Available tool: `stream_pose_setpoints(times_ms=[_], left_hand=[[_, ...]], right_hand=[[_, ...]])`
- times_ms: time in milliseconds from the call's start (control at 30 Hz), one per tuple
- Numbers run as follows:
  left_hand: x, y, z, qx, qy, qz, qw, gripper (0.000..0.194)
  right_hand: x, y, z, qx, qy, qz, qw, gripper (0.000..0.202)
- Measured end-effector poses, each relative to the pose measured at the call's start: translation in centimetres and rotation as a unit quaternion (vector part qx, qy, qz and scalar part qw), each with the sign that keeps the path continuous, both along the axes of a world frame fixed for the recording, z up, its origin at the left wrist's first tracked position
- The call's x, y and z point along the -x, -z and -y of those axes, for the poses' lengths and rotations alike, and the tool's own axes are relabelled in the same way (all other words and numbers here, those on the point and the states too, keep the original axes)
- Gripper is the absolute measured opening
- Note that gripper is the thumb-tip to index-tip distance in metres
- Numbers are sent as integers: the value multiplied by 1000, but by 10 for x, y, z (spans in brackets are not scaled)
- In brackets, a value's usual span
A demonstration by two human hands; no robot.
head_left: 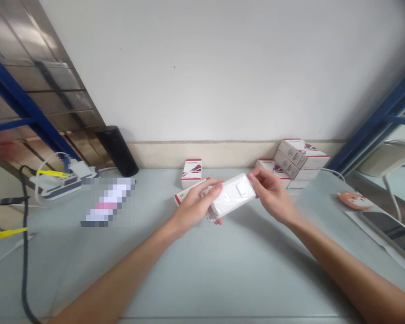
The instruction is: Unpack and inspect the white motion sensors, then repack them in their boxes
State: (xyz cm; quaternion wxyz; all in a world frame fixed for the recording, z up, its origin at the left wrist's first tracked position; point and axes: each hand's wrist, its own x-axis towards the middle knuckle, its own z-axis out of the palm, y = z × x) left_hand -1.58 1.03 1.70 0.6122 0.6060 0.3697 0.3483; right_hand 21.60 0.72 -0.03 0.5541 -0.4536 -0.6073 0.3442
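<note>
Both hands hold a white rectangular plastic device (234, 198) in a clear wrapper, tilted above the table (202, 274). My left hand (195, 202) grips its left end, thumb on top and fingers underneath. At the upper right corner, my right hand (273, 191) pinches the device or its wrapper between thumb and fingers. Just behind my left hand lies a white and red box (180, 198), partly hidden by it. A second small box (191, 173) of the same colours stands further back near the wall.
Several similar boxes (302, 157) are stacked at the back right. A black cylinder (118, 150) stands at the back left, near a power strip (67, 184) with cables and a blurred-out phone-like object (108, 202). On the right are an orange animal-faced item (354, 200) and a dark phone (391, 231).
</note>
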Motion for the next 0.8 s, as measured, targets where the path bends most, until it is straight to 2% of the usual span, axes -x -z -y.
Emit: stream_pose_setpoints(times_ms=[133,333,500,600,800], left_hand=[[1,-4,2,31,50,28,998,63],[2,-9,2,44,39,20,998,60],[6,-14,4,101,98,28,990,56],[7,-11,4,161,116,49,979,55],[2,5,2,263,106,138,949,48]], right_hand=[[0,-4,1,0,10,5,1000,47],[-2,0,1,1,-9,11,1000,44],[-3,1,3,-3,-28,10,1000,40],[-2,0,4,-9,-38,3,999,39],[0,6,1,-6,-58,-6,998,38]])
